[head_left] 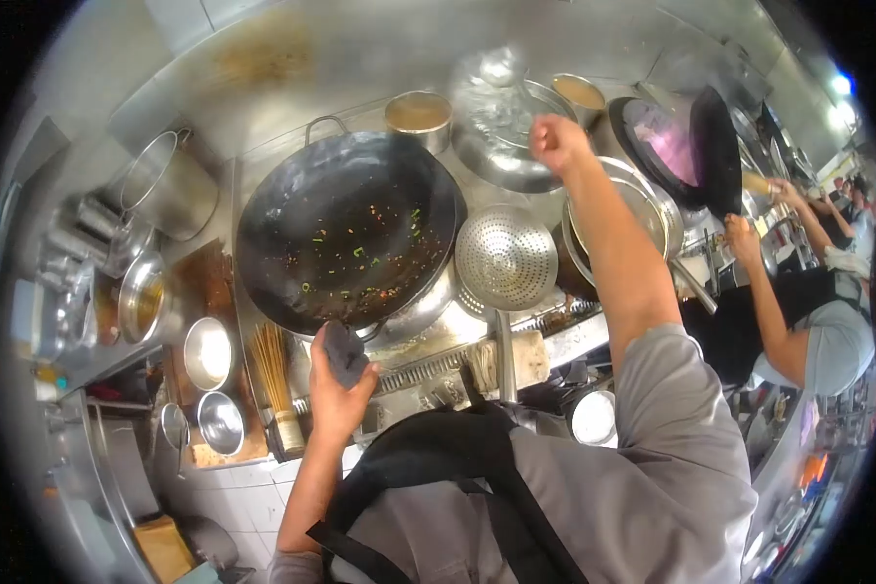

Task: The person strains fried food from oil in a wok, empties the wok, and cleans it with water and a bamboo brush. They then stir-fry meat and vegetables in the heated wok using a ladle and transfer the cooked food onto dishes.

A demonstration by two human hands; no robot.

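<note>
My left hand (336,394) is closed around a dark grey cloth (344,352) at the near rim of a large black wok (336,209). Bits of chopped green and orange-red food cling to the wok's inside. Stretched forward, my right hand (560,144) is closed on the handle of a ladle (496,73), whose shiny end is smeared by motion. Beneath it sits a metal pot (496,161). A perforated skimmer (506,255) lies right of the wok, its handle pointing toward me.
Two pots of brownish liquid (419,112) (579,92) stand at the back. A bamboo brush (274,370) and metal bowls (207,355) are at the left, near a tall pot (170,190). At right, a co-worker's arm (774,311) reaches toward another black wok (715,151).
</note>
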